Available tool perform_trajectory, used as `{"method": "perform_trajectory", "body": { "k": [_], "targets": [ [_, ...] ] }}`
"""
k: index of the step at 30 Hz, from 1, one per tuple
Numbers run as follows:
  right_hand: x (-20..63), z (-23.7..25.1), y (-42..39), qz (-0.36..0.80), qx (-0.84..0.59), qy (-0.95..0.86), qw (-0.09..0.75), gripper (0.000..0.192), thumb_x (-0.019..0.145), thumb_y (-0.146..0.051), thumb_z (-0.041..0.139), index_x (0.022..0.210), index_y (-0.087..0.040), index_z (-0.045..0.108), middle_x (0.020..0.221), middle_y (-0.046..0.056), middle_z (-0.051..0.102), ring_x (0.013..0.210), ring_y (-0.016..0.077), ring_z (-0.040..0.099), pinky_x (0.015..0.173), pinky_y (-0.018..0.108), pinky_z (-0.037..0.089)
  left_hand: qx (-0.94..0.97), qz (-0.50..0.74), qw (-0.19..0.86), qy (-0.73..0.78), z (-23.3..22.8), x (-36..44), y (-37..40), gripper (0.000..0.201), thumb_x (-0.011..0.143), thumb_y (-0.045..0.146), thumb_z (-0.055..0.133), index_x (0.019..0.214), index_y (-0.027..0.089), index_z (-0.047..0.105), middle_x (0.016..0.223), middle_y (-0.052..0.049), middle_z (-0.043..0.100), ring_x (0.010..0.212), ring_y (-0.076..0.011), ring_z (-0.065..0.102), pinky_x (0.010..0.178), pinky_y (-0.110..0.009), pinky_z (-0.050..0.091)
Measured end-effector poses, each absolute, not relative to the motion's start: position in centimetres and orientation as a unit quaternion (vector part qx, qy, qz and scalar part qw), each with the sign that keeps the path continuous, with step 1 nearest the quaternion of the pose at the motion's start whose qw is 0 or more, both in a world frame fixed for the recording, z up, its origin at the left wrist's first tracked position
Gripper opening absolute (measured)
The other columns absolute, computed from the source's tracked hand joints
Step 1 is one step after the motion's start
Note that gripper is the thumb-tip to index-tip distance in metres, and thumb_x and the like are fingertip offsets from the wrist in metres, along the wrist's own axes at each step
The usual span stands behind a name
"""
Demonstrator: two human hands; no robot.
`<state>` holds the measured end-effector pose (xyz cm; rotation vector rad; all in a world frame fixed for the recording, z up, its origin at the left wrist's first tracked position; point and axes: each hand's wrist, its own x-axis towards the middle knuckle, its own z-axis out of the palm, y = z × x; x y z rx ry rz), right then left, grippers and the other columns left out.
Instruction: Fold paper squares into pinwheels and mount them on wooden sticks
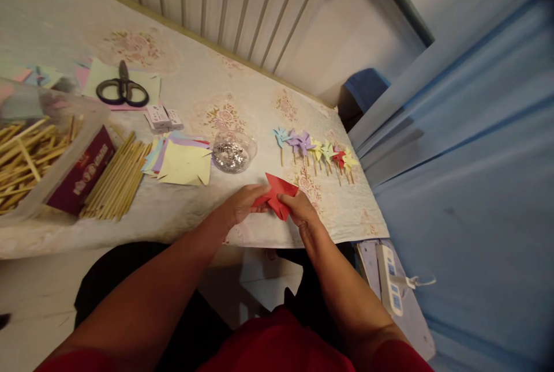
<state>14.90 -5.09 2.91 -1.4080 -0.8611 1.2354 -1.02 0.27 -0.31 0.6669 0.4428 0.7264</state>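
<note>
Both hands, left (pixel 244 202) and right (pixel 298 209), grip clamped on the red paper (pixel 276 194) between them.

The red sheet (pixel 275 195) looks like plain matt paper, same as the pastel squares (pixel 179 160). The bench (pixel 208 95) wears a soft patterned cloth, the sticks (pixel 116 179) are pale wood, and the little bowl (pixel 234 151) is clear glossy plastic with glittery stuff inside. Scissors (pixel 123 90) have smooth black handles.

Both hands, left hand (pixel 244 202) and right hand (pixel 298 207), meet, fingers pinched.
</note>
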Motion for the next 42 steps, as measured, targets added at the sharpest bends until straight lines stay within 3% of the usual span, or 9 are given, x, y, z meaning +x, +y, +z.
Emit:
{"method": "perform_trajectory", "body": {
  "k": [5, 9, 13, 29, 42],
  "targets": [
    [14.0, 2.7, -4.5, 0.449, -0.583, -0.318, 0.598, 0.028, 0.06, -0.023, 0.077, 0.087, -0.017, 0.07, 0.085, 0.002, 0.075, 0.072, 0.0174, 0.067, 0.072, 0.03, 0.054, 0.208, 0.309, 0.899, 0.23, -0.3, -0.9, 0.4, 0.048, 0.068, 0.056, 0.079, 0.093, 0.017, 0.073, 0.092, -0.01, 0.074, 0.075, -0.0202, 0.066, 0.069, -0.032, 0.051],
    [13.1, 2.6, -4.2, 0.409, -0.582, -0.301, 0.635, 0.026, 0.063, -0.024, 0.075, 0.087, -0.016, 0.069, 0.084, 0.002, 0.074, 0.072, 0.0174, 0.067, 0.071, 0.029, 0.055, 0.195, 0.352, 0.891, 0.211, -0.4, -0.3, -0.3, 0.043, 0.061, 0.043, 0.088, 0.092, 0.017, 0.073, 0.09, -0.008, 0.073, 0.078, -0.019, 0.065, 0.074, -0.032, 0.051],
    [12.4, 2.4, -3.9, 0.383, -0.579, -0.291, 0.659, 0.025, 0.064, -0.021, 0.073, 0.089, -0.017, 0.069, 0.087, 0.001, 0.074, 0.075, 0.017, 0.068, 0.074, 0.029, 0.055, 0.205, 0.376, 0.88, 0.203, -0.2, 0.1, -1.1, 0.028, 0.06, 0.031, 0.088, 0.075, 0.016, 0.07, 0.075, -0.002, 0.068, 0.07, -0.0137, 0.06, 0.07, -0.027, 0.048],
    [10.4, 1.5, -3.7, 0.41, -0.578, -0.253, 0.659, 0.026, 0.06, -0.022, 0.076, 0.085, -0.016, 0.069, 0.079, 0.001, 0.074, 0.069, 0.016, 0.066, 0.069, 0.027, 0.055, 0.21, 0.449, 0.827, 0.265, -0.4, 1.1, -1.2, 0.03, 0.053, 0.035, 0.088, 0.062, 0.014, 0.068, 0.06, 0.0, 0.064, 0.055, -0.0094, 0.052, 0.056, -0.024, 0.039],
    [10.3, 1.3, -3.6, 0.415, -0.582, -0.259, 0.65, 0.025, 0.061, -0.024, 0.075, 0.084, -0.016, 0.067, 0.077, -0.001, 0.071, 0.067, 0.0146, 0.064, 0.068, 0.027, 0.052, 0.234, 0.452, 0.816, 0.271, -1.0, 1.0, -0.8, 0.024, 0.06, 0.031, 0.081, 0.066, 0.012, 0.068, 0.065, -0.003, 0.066, 0.058, -0.0102, 0.055, 0.06, -0.024, 0.041]
  ]
}}
